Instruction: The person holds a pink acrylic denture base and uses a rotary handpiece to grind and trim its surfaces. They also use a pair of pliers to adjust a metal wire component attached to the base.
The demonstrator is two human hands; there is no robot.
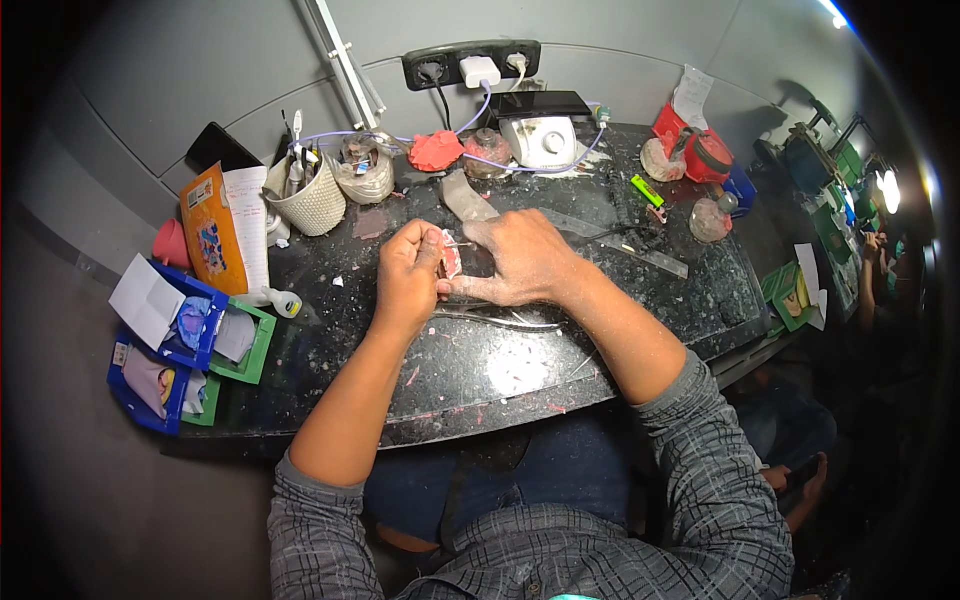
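In front of me, above the dark speckled bench (330,330), my left hand (406,272) pinches a small pink and white piece that looks like a denture (451,258). My right hand (528,258) is curled beside it, dusted with pale powder. From its fingers a thin metal tool (462,244) reaches to the piece; the tool's handle is hidden by the hand. The right thumb lies close against the lower end of the piece. Just below the hands, a slim curved metal instrument (495,319) lies on the bench.
A woven cup of tools (308,195), a jar (364,172), a red lump (436,151) and a white control box with a knob (540,142) line the back. Left are blue bins (205,315) and an orange envelope (207,235). A clear ruler (640,255) and glass burner (710,220) lie right.
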